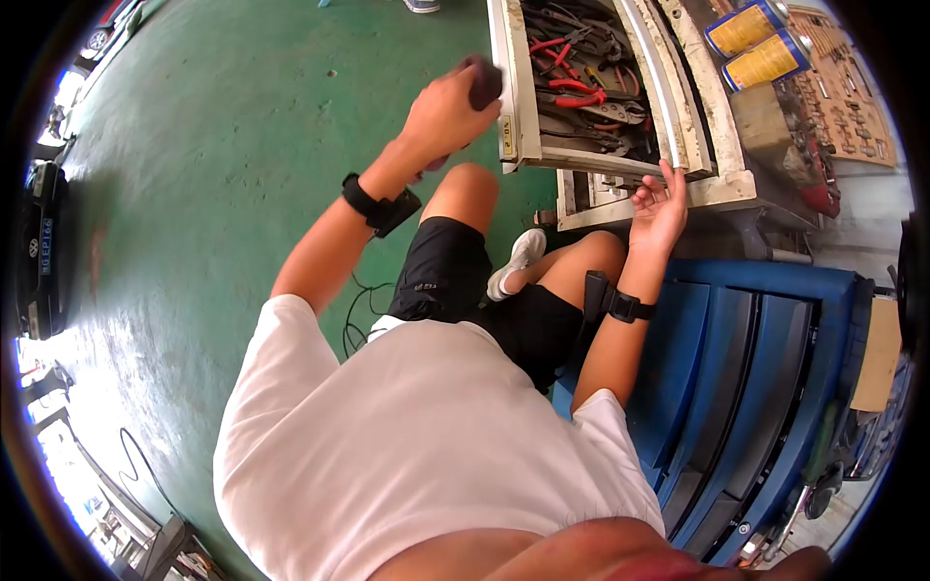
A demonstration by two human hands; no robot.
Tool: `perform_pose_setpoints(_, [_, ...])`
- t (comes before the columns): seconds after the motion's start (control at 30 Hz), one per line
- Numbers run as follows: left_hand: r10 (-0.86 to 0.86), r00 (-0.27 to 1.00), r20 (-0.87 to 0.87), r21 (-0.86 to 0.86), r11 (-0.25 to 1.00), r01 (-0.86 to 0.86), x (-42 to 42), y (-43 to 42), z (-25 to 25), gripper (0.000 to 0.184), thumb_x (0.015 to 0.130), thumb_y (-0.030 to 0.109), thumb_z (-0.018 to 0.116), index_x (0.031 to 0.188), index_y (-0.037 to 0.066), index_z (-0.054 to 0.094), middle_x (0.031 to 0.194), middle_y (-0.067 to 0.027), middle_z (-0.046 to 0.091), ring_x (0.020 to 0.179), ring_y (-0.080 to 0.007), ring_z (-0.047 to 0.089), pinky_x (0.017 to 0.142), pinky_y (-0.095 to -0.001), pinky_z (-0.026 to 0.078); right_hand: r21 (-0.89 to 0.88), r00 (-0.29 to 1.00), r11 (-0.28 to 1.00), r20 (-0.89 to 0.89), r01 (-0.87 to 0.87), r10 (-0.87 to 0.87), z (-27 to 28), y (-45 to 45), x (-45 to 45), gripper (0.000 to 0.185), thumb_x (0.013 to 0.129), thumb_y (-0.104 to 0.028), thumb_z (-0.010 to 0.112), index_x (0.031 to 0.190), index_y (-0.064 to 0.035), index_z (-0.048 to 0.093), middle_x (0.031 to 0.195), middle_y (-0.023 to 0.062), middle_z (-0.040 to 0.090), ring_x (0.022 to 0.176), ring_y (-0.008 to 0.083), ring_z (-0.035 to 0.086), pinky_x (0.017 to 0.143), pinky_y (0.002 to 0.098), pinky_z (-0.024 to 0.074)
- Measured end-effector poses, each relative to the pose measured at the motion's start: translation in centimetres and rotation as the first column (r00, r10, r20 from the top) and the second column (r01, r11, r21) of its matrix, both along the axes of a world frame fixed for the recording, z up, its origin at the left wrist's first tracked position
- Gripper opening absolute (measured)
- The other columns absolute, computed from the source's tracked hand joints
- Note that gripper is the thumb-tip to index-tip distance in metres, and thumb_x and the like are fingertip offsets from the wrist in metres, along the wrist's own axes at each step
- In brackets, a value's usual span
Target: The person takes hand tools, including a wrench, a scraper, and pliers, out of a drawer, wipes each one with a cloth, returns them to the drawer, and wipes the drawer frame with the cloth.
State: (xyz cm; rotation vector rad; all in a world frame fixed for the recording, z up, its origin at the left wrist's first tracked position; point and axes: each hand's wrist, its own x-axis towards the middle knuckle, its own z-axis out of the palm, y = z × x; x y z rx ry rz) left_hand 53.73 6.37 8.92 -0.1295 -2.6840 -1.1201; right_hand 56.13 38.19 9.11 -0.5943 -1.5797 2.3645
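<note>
My left hand (450, 114) is closed around a dark maroon, cloth-like item (484, 85), just left of the open drawer. Part of this item shows below the hand too; its full shape is hidden. The drawer (523, 107) is off-white and full of tools, among them red-handled pliers (576, 95). My right hand (659, 208) is palm up with its fingers apart and loosely curled, fingertips at the drawer's near right corner. Nothing shows in it.
Blue-and-yellow cans (765, 60) and a vise-like metal block (790, 145) are on the bench at the right. Below stands a blue cabinet (707, 281). A black cable (358, 315) lies on the green floor (213, 145). Someone's shoe (422, 5) shows at the top.
</note>
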Motion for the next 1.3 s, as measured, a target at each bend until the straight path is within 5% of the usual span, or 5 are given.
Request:
perform_pose_setpoints(0.63, [-0.321, 0.929, 0.182, -0.699, 0.623, 0.353, -13.8, 11.8, 3.4, 0.043, 0.083, 0.033, 0.071, 0.118, 0.010, 0.066, 0.117, -0.0140, 0.066, 0.104, -0.0341, 0.067, 0.079, -0.0472, 0.057, 0.162, 0.983, 0.970, -0.014, -0.179, 0.184, -0.7, -2.8, -0.6, 0.034, 0.095, -0.028, 0.061, 0.118, -0.0037, 0.065, 0.082, 0.0102, 0.067, 0.072, 0.0162, 0.061, 0.064, 0.0300, 0.0499])
perform_pose_setpoints(0.7, [-0.263, 0.951, 0.162, -0.733, 0.613, 0.295, -14.7, 11.3, 2.9, 0.040, 0.083, 0.027, 0.069, 0.120, 0.012, 0.067, 0.122, -0.0122, 0.066, 0.107, -0.0305, 0.067, 0.085, -0.0447, 0.056, 0.837, 0.915, 0.541, -0.154, -0.079, 0.373, -1.8, -3.7, -1.6, 0.032, 0.093, -0.026, 0.064, 0.115, -0.0035, 0.067, 0.097, 0.0112, 0.069, 0.087, 0.0210, 0.064, 0.075, 0.0338, 0.0516])
perform_pose_setpoints(0.83, [-0.264, 0.962, 0.064, -0.717, 0.659, 0.229, -16.9, 10.2, 1.7, 0.042, 0.078, 0.029, 0.073, 0.117, 0.013, 0.067, 0.112, -0.0119, 0.068, 0.102, -0.0299, 0.068, 0.080, -0.0444, 0.057, 0.999, 0.900, -0.048, 0.005, 0.017, 0.436, 0.8, -4.5, -2.9, 0.029, 0.091, -0.018, 0.062, 0.115, -0.0029, 0.067, 0.115, 0.0161, 0.066, 0.104, 0.0349, 0.061, 0.092, 0.0433, 0.0481])
perform_pose_setpoints(1.2, [-0.181, 0.975, -0.126, -0.216, 0.965, 0.151, -21.4, 2.6, 3.4, 0.035, 0.071, 0.024, 0.067, 0.096, 0.000, 0.070, 0.098, -0.0254, 0.069, 0.098, -0.0405, 0.065, 0.085, -0.0462, 0.053, 0.850, 0.776, -0.410, 0.492, -0.331, 0.394, 3.8, -6.9, -8.6, 0.040, 0.086, -0.007, 0.065, 0.124, 0.0005, 0.057, 0.128, 0.0223, 0.058, 0.122, 0.0372, 0.052, 0.103, 0.0432, 0.0434])
perform_pose_setpoints(1.3, [0.037, 0.997, -0.062, 0.103, 0.994, -0.030, -17.4, 0.4, 6.6, 0.038, 0.073, 0.029, 0.068, 0.100, 0.002, 0.070, 0.101, -0.0254, 0.069, 0.100, -0.0402, 0.065, 0.087, -0.0459, 0.053, 0.859, 0.690, -0.512, 0.361, 0.016, 0.627, 2.0, -5.7, -11.1, 0.047, 0.080, -0.006, 0.067, 0.126, -0.0049, 0.056, 0.122, 0.0166, 0.061, 0.113, 0.0369, 0.058, 0.090, 0.0489, 0.0503])
